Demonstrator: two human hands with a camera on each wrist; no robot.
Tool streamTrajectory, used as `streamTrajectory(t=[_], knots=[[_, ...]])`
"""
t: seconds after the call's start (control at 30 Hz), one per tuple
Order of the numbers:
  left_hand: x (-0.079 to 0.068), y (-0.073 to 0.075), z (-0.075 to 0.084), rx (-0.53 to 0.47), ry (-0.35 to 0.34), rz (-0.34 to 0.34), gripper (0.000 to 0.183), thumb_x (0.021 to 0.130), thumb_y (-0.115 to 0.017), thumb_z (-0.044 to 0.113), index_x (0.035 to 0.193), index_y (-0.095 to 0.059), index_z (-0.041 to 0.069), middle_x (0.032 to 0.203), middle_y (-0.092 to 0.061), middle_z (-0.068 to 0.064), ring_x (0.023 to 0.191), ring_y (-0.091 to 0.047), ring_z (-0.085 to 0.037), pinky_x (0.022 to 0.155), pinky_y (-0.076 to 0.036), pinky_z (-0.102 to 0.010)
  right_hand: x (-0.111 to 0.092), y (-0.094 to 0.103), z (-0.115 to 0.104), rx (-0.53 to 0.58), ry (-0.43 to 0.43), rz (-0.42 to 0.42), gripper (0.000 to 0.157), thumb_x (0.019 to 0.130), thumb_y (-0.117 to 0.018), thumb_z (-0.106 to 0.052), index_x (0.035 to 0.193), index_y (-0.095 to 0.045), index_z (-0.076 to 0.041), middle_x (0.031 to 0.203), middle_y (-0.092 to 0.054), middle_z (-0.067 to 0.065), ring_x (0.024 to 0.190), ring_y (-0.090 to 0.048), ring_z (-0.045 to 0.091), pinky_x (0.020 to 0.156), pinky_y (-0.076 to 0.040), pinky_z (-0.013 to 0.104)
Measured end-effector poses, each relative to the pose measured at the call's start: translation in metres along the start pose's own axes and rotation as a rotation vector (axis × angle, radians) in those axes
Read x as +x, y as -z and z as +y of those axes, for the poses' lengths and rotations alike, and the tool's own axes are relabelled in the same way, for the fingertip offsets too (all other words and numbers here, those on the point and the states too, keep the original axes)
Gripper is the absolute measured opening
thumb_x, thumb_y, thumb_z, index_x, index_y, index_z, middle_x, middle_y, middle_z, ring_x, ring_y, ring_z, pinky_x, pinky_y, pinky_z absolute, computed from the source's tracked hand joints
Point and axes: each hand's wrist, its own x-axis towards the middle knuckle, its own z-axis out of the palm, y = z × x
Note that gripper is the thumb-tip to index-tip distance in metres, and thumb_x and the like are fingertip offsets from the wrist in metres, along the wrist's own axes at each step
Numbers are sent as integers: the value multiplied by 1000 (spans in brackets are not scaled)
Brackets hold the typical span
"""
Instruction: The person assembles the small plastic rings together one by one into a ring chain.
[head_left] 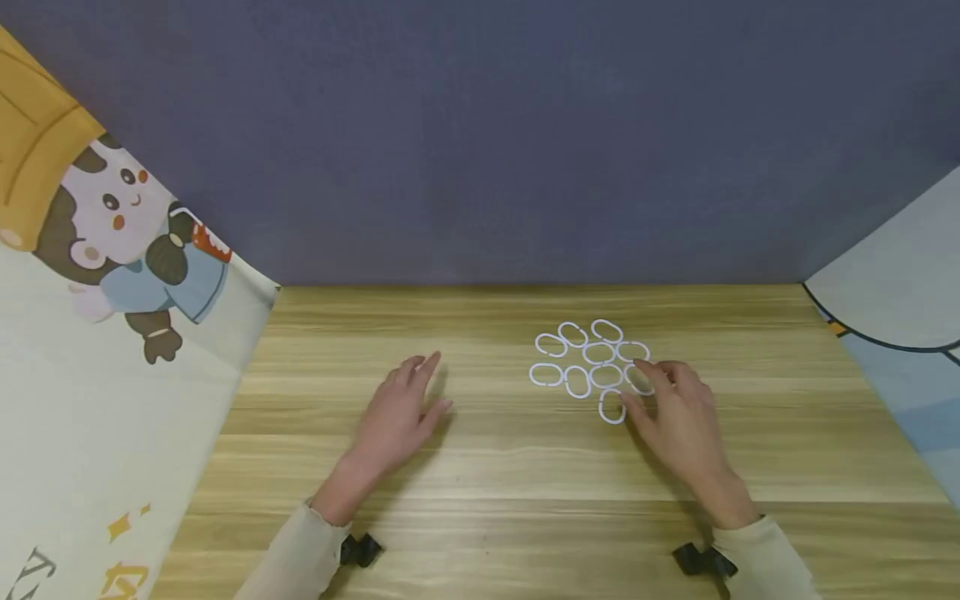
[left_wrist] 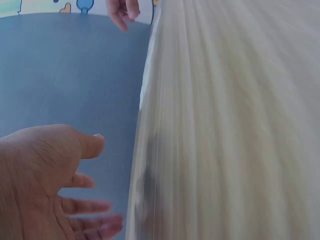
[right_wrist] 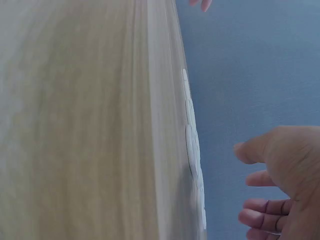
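Note:
Several white oval rings [head_left: 547, 374], each with a small gap in its loop, lie flat in a loose cluster right of the table's middle. My right hand [head_left: 681, 421] hovers at the cluster's right side, thumb and fingers apart and nothing between them. In the right wrist view the rings [right_wrist: 192, 150] appear edge-on as a thin white strip, apart from the right hand [right_wrist: 282, 180]. My left hand [head_left: 397, 412] is over the table to the left, fingers extended and holding nothing. The left wrist view shows that hand [left_wrist: 55, 185] with its fingers spread.
The wood-grain table [head_left: 480, 483] meets a dark blue panel [head_left: 480, 150] along its back edge. A wall with cartoon drawings [head_left: 127, 233] stands at the left, and another printed wall [head_left: 900, 333] at the right. Small black devices [head_left: 362, 550] are strapped at both wrists.

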Motion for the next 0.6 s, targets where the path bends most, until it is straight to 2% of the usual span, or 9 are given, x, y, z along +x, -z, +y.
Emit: streamTrajectory(t=[0.13, 0.3, 0.47, 0.6], knots=[[12, -8, 16, -78, -18, -34, 62, 110, -73, 34, 161, -55, 4, 144, -67, -22, 119, -72, -38, 101, -61, -55, -3, -4, -3, 7, -31, 27, 39, 85, -95, -10, 119, -79, 1, 102, -70, 22, 88, -70, 43, 76, -54, 63], [23, -24, 28, -236, 38, -25, 46, 108, -77, 28, 147, -68, 6, 129, -73, -12, 98, -74, -21, 84, -64, -42, -7, -12, -4, 25, -107, 58, 20, 88, -92, -7, 105, -83, -1, 91, -73, 15, 72, -70, 32, 58, -55, 53], [36, -40, 33, -442, 79, -14, 30, 105, -79, 16, 133, -75, 5, 116, -76, -7, 93, -73, -15, 83, -63, -34, -9, -18, -1, 40, -138, 77, 18, 86, -92, -3, 101, -83, -2, 87, -71, 11, 68, -63, 24, 57, -49, 43], [48, -50, 37, -534, 68, -14, 23, 104, -79, 9, 126, -77, 3, 107, -76, -6, 88, -69, -12, 79, -61, -28, -10, -24, 5, 37, -136, 75, 16, 86, -94, -7, 99, -84, -5, 86, -71, 8, 69, -65, 22, 59, -51, 43]])
